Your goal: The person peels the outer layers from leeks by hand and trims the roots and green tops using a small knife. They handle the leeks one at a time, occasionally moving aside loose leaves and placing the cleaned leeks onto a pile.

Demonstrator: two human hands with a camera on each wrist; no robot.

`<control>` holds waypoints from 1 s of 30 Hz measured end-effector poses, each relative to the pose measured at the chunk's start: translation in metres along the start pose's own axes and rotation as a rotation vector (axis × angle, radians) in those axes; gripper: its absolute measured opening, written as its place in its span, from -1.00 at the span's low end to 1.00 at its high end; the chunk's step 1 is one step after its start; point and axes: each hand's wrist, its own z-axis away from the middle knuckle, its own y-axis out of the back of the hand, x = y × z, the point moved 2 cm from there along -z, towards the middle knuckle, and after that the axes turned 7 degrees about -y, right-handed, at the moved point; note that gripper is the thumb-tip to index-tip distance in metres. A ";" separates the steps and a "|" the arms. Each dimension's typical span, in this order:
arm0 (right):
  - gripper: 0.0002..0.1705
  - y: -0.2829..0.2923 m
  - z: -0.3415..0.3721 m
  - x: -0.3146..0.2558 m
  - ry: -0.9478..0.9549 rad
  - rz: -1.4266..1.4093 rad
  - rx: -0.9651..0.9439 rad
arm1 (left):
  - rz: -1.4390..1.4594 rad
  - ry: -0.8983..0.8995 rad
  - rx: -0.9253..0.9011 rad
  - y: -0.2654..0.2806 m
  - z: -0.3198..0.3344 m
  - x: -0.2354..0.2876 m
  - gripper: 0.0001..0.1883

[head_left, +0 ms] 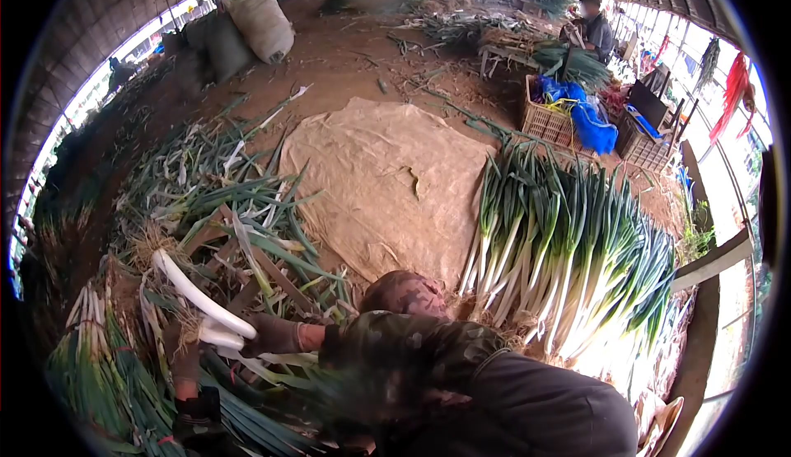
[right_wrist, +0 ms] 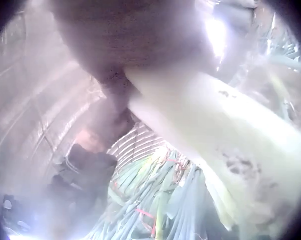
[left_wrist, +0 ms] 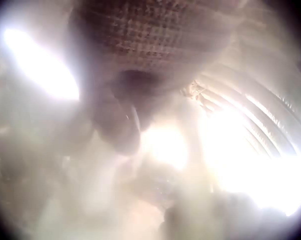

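Note:
Two thick white leek stalks [head_left: 198,285] lie at the lower left of the head view, roots toward the left. My gloved right hand [head_left: 276,334] grips them at their right ends; in the right wrist view the pale stalks [right_wrist: 215,120] pass out from under the dark glove [right_wrist: 135,35]. My gloved left hand [head_left: 183,354] is at the root end of the lower stalk; whether its fingers close round it cannot be made out. The left wrist view is blurred, showing the glove [left_wrist: 150,35] and bent fingers [left_wrist: 120,127] over something pale.
Bundled leeks [head_left: 107,366] lie at the lower left, loose leeks and leaves [head_left: 206,177] above them. A tan cloth [head_left: 387,181] covers the middle ground. A row of leeks [head_left: 568,243] lies right. Crates [head_left: 552,125], sacks [head_left: 262,24] and another person [head_left: 597,28] are farther back.

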 end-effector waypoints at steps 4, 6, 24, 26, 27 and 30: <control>-0.71 -0.013 -0.003 0.016 0.003 -0.235 0.006 | 0.406 0.463 0.320 0.040 -0.027 -0.099 -0.77; -0.54 -0.017 0.034 -0.011 0.049 -0.132 0.029 | 0.702 0.665 0.682 0.072 -0.024 -0.234 -0.70; -0.67 0.039 0.019 -0.023 -0.058 -0.008 0.256 | 0.957 0.502 0.317 -0.042 -0.049 0.132 -0.61; -0.59 0.050 0.009 -0.001 -0.030 -0.037 0.194 | 1.007 0.531 0.454 -0.024 -0.058 0.120 -0.60; -0.52 0.054 0.008 0.009 -0.041 -0.326 0.137 | 1.085 0.570 0.519 -0.010 -0.062 0.108 -0.59; -0.36 0.064 0.013 0.004 -0.056 -0.220 -0.008 | 1.236 0.452 0.416 0.063 -0.078 0.111 -0.63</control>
